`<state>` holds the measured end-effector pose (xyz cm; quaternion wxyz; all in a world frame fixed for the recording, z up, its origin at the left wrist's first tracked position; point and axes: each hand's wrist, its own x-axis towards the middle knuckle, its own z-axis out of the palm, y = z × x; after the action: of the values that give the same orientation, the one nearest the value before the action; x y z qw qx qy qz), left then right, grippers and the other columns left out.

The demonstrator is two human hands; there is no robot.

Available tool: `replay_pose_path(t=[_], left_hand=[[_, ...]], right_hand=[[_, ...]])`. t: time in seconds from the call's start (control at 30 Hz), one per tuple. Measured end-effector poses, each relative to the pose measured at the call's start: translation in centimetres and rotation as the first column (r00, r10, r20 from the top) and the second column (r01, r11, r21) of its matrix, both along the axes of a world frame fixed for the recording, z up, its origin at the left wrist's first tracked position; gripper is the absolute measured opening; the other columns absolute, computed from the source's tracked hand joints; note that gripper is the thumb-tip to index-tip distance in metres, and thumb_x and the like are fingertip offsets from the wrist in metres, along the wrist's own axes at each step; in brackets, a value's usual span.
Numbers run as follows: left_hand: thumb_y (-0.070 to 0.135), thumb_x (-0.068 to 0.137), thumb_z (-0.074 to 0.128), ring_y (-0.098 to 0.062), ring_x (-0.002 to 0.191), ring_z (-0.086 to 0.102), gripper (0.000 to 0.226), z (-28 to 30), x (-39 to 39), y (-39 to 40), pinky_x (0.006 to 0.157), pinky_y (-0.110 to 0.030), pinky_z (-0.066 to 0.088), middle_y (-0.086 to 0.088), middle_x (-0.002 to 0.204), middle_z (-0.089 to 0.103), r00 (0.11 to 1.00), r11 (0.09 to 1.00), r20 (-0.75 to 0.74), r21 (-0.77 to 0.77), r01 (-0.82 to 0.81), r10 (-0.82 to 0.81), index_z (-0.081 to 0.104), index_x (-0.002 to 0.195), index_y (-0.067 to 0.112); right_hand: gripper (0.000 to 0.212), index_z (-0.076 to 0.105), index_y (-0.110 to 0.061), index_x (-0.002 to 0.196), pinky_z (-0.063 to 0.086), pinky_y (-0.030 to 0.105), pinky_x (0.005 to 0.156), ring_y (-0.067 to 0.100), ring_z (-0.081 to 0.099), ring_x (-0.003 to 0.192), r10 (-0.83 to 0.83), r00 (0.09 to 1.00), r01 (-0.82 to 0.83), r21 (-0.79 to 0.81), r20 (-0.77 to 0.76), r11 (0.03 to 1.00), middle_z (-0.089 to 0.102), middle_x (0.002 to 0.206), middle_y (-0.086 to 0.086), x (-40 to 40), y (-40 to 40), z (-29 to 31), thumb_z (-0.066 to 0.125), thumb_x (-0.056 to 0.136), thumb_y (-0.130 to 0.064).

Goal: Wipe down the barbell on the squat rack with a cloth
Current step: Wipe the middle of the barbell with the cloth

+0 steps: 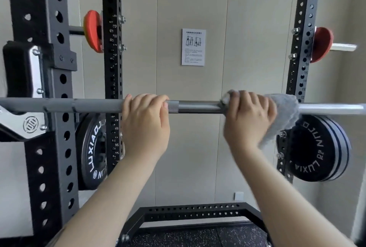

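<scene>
Both hands on barbell (198,105), mid-frame.
Left hand (145,124) curled around bare bar; right hand (247,120) clamps grey cloth (285,112) on it. Weight plates (315,147) read "LUXIAOJUN".

One barbell (198,106) crosses the middle, with two hands (145,125) on it, one grey cloth (285,116) at three o'clock, two red discs (93,30) at ten and two o'clock, two stacks of black plates (93,151) lower down, and one paper notice (193,47) at twelve.
</scene>
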<state>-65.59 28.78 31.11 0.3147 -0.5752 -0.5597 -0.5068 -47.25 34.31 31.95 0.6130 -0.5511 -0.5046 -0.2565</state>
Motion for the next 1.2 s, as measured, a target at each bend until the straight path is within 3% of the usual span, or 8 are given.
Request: replay_pose_path(t=[0.17,0.3,0.4,0.5,0.7,0.93,1.07,1.2], left_hand=[[0.022,0.091,0.035,-0.027,0.119,0.050,0.038,0.2,1.6,0.6,0.116,-0.047,0.014,-0.008,0.110,0.068,0.986,0.999,0.167,0.039,0.011,-0.018,0.069,0.102,0.011],[0.022,0.089,0.040,-0.023,0.119,0.051,0.034,-0.1,4.0,0.3,0.116,-0.048,0.002,-0.004,0.114,0.068,0.999,0.999,0.009,0.026,0.040,-0.041,0.067,0.109,0.016],[0.030,0.092,0.041,-0.019,0.123,0.052,0.036,-0.1,6.9,0.3,0.116,-0.037,-0.010,0.002,0.125,0.064,0.991,0.996,-0.110,-0.040,0.074,-0.078,0.066,0.117,0.022],[0.023,0.090,0.040,-0.022,0.125,0.051,0.039,0.2,10.4,0.9,0.116,-0.043,0.003,-0.001,0.130,0.061,0.984,0.986,-0.083,-0.066,0.151,-0.157,0.066,0.119,0.017],[0.024,0.086,0.046,-0.027,0.122,0.051,0.039,-0.2,12.9,1.3,0.114,-0.048,0.019,-0.002,0.125,0.063,0.980,0.984,-0.099,-0.059,0.166,-0.171,0.064,0.118,0.015],[0.029,0.088,0.045,-0.028,0.098,0.058,0.028,0.7,13.7,1.6,0.112,-0.044,0.020,0.001,0.097,0.070,0.994,0.994,-0.034,-0.021,0.107,-0.107,0.069,0.099,0.020],[0.029,0.088,0.044,-0.029,0.093,0.059,0.028,1.3,16.5,2.1,0.112,-0.045,0.020,0.000,0.096,0.069,0.994,0.993,0.003,-0.052,0.108,-0.108,0.070,0.096,0.020],[0.028,0.087,0.045,-0.028,0.093,0.059,0.029,1.3,19.3,2.5,0.113,-0.045,0.019,0.001,0.101,0.069,0.989,0.990,-0.056,-0.061,0.131,-0.134,0.070,0.100,0.021]], right_hand=[[0.024,0.061,-0.020,0.090,0.030,0.039,0.103,0.025,0.052,0.092,0.211,0.947,-0.230,0.053,0.241,0.972,0.062,0.088,-0.001,-8.8,-2.5,-1.1,0.042,0.095,-0.033],[0.035,0.057,-0.021,0.116,0.032,0.036,0.101,0.023,0.052,0.101,0.212,0.821,-0.221,-0.047,0.530,0.974,0.060,0.103,-0.004,-1.6,-1.4,-1.0,0.030,0.099,-0.034],[0.037,0.061,-0.019,0.105,0.031,0.036,0.101,0.026,0.053,0.099,0.116,0.939,-0.106,-0.050,0.325,0.993,0.062,0.099,-0.002,4.4,-0.8,-0.6,0.027,0.100,-0.034],[0.033,0.060,-0.017,0.092,0.031,0.038,0.105,0.026,0.052,0.098,0.099,0.989,-0.094,-0.044,0.111,0.995,0.062,0.093,0.000,3.3,-0.5,-0.7,0.031,0.098,-0.031],[0.029,0.060,-0.019,0.105,0.035,0.036,0.093,0.024,0.054,0.096,0.151,0.870,-0.131,-0.076,0.470,0.989,0.063,0.098,-0.002,12.2,0.4,-0.2,0.035,0.100,-0.032],[0.035,0.062,-0.015,0.089,0.028,0.041,0.104,0.028,0.051,0.100,-0.067,0.997,0.055,-0.291,-0.034,0.955,0.066,0.096,0.004,19.0,2.2,2.3,0.031,0.099,-0.028],[0.033,0.059,-0.017,0.089,0.033,0.040,0.097,0.028,0.053,0.089,0.107,0.973,-0.084,-0.118,0.207,0.989,0.064,0.087,0.002,11.7,0.8,-0.1,0.030,0.097,-0.032],[0.029,0.056,-0.015,0.101,0.036,0.035,0.092,0.026,0.057,0.088,0.220,0.884,-0.180,-0.133,0.413,0.975,0.066,0.088,0.002,17.2,1.5,0.5,0.035,0.100,-0.036]])
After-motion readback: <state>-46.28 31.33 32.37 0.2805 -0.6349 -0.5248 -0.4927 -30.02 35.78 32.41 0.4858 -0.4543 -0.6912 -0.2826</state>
